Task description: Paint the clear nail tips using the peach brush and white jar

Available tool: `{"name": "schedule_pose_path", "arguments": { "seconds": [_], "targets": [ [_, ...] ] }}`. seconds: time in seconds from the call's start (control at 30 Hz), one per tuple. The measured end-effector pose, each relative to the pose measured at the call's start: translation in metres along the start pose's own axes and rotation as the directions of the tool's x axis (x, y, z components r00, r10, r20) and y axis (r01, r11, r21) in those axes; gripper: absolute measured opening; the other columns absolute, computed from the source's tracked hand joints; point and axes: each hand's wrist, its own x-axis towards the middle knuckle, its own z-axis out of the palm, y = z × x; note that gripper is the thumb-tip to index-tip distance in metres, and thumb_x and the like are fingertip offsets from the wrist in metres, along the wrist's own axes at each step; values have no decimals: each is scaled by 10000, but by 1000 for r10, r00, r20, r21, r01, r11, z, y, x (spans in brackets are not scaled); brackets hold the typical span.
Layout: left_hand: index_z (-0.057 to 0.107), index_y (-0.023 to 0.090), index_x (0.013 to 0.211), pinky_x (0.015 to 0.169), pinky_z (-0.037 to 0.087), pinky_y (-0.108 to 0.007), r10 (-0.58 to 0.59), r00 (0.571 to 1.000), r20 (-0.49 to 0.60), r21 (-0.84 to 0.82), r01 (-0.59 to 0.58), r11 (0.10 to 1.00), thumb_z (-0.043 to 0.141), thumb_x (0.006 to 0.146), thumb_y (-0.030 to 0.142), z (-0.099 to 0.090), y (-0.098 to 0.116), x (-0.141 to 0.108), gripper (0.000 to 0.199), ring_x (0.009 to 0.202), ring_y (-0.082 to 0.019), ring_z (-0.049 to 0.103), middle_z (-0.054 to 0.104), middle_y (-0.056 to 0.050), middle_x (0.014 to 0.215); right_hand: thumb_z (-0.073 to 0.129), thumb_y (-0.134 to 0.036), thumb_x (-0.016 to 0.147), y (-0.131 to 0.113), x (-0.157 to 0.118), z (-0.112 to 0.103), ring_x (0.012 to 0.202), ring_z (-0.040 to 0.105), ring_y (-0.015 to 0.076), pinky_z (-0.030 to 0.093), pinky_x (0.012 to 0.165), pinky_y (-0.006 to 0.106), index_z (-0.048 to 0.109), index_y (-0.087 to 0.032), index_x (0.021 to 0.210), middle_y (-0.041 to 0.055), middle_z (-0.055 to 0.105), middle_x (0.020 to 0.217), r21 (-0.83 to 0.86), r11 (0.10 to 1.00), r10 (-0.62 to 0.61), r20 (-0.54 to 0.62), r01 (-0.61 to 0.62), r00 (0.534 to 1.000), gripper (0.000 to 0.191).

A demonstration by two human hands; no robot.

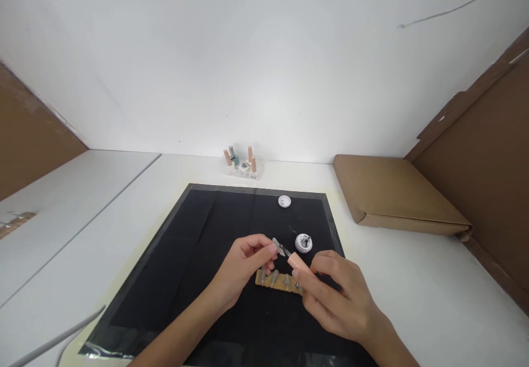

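Head view finds a small, pale nail tip above the black mat, pinched between thumb and forefinger of the left hand. Right beside it is the dark end of a brush, though whether bristles and nail touch is too small to tell. The brush's peach handle is gripped in the fingers of the right hand, so both hands are closed on something and sit near each other. Below them lies a yellowish strip bearing several clear nail tips, partly hidden by the right hand. Just beyond the brush stands an open white jar with dark smears inside; farther back on the mat is a round white lid. Behind the mat, a clear organiser holds peach-capped bottles on the white desk, and a flat cardboard box lies to the right.
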Motion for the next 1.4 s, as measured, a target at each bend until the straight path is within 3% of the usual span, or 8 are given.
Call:
{"name": "schedule_pose_path", "arguments": {
  "seconds": [0.13,0.27,0.53,0.7,0.9,1.13,1.4],
  "targets": [
    [679,134,650,531,418,-209,6,1000,7,3,-6,1000,796,693,417,-1,-1,0,310,526,-85,492,575,24,584,506,27,790,0,-1,-4,620,511,127,480,505,250,644,-183,1011,30,503,768,48,995,93,-27,-92,995,335],
    [681,142,686,557,429,-217,24,999,29,34,-25,999,766,739,403,-1,-2,0,279,536,-94,507,584,22,569,509,25,836,-1,4,-9,592,513,110,454,476,226,626,-233,1175,11,514,755,231,931,288,9,-282,958,441],
    [701,133,686,544,411,-219,26,997,73,105,-33,994,760,738,410,1,2,-3,288,534,-94,512,581,16,584,574,-67,842,0,4,-11,639,578,122,501,530,230,657,-209,914,9,566,749,364,817,474,17,-447,880,180],
    [706,134,702,540,411,-221,64,993,99,113,-75,991,762,739,399,2,1,-2,273,542,-92,508,571,13,624,544,-63,856,-3,3,-12,705,596,140,533,598,255,631,-182,1028,35,599,804,384,840,397,46,-383,917,227],
    [717,137,694,542,428,-226,110,990,93,127,-122,984,767,731,407,3,1,-1,276,557,-86,502,544,10,697,514,-30,854,-5,6,-8,650,586,131,528,566,256,635,-172,1094,39,585,790,372,871,303,107,-320,947,304],
    [695,139,669,534,437,-228,106,992,64,124,-113,986,768,726,415,6,3,-2,291,557,-85,501,536,11,718,497,-3,806,-2,8,-12,605,530,136,488,503,258,636,-171,963,28,551,718,355,881,296,102,-313,950,268],
    [719,134,698,547,420,-220,139,985,100,138,-152,979,756,743,401,5,3,-1,273,588,-92,497,543,2,722,516,-35,838,-3,7,-11,620,531,136,486,524,266,633,-171,1050,24,545,736,332,901,254,115,-278,960,278]
  ]
}}
